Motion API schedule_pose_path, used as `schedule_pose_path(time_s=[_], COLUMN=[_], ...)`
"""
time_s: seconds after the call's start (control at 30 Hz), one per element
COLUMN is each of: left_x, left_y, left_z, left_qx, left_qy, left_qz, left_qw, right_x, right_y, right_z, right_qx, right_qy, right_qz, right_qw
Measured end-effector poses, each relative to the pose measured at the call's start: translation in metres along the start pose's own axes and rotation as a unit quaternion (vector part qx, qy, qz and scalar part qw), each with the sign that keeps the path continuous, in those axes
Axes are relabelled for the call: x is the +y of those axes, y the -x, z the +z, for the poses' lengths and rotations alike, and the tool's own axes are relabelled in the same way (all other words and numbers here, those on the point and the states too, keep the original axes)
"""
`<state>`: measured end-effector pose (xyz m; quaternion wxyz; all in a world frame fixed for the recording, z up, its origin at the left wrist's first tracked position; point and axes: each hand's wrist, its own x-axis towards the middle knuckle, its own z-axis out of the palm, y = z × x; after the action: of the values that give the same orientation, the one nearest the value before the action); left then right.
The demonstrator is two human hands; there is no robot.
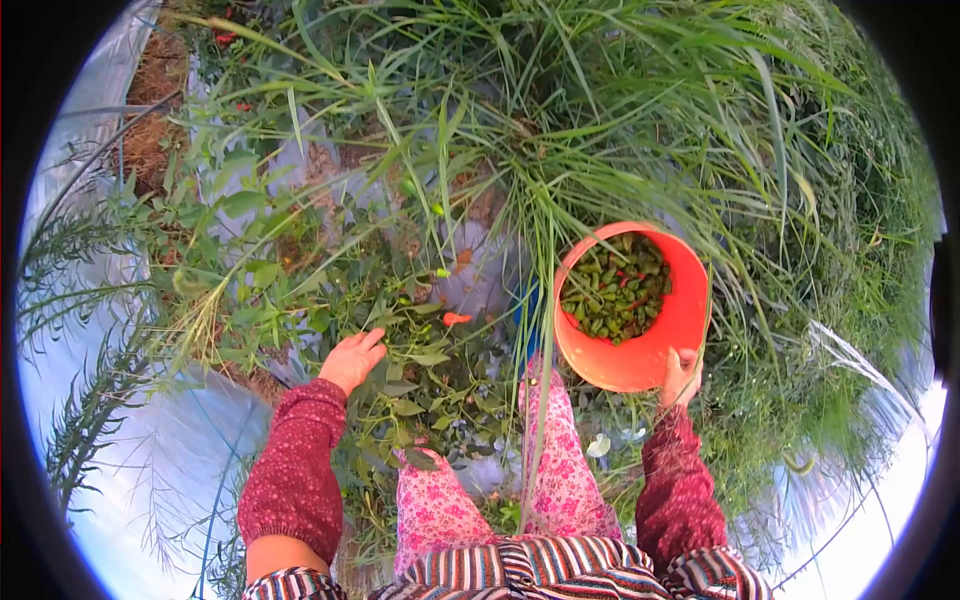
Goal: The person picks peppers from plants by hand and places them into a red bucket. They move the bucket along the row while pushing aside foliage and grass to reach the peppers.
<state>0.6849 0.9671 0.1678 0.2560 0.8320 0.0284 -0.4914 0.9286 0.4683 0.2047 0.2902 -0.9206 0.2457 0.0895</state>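
Note:
My right hand (681,378) grips the near rim of an orange-red bucket (645,366), thumb over the inside of the wall. The bucket tilts so that its mouth faces me, and many small green peppers (615,290), with a few red bits among them, lie in its bottom. On the left, my left hand (354,360) reaches to the edge of a leafy pepper plant (415,352), its fingers stretched out and holding nothing visible. A red pepper (456,319) shows among the leaves to the right of that hand, and a small green pepper (442,273) hangs above it.
Long grass (600,110) arches over the plants and hangs down beside the bucket. Plastic sheeting (170,450) covers the ground at left, with a tall feathery weed (85,420) beside it. My legs in pink floral trousers (565,470) stand among the plants.

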Motion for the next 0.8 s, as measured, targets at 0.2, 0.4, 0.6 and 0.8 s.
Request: schedule_pose_path(time_s=[0.2,0.4,0.6,0.8], left_x=[0.012,0.017,0.027,0.006], left_y=[0.011,0.011,0.019,0.026], left_z=[-0.011,-0.023,-0.043,0.005], left_qx=[0.006,-0.103,-0.185,-0.113], left_qy=[-0.15,-0.195,-0.161,-0.094], left_qz=[0.031,-0.04,-0.103,-0.127], left_qw=[0.988,0.975,0.964,0.981], right_x=[0.01,0.009,0.025,-0.015], right_y=[-0.007,-0.012,-0.01,-0.02], right_z=[-0.02,-0.014,0.008,0.043], right_qx=[-0.05,-0.251,-0.201,-0.165], right_qy=[-0.088,-0.127,-0.165,-0.047], right_qz=[0.135,0.264,0.205,0.128], right_qw=[0.986,0.923,0.944,0.977])
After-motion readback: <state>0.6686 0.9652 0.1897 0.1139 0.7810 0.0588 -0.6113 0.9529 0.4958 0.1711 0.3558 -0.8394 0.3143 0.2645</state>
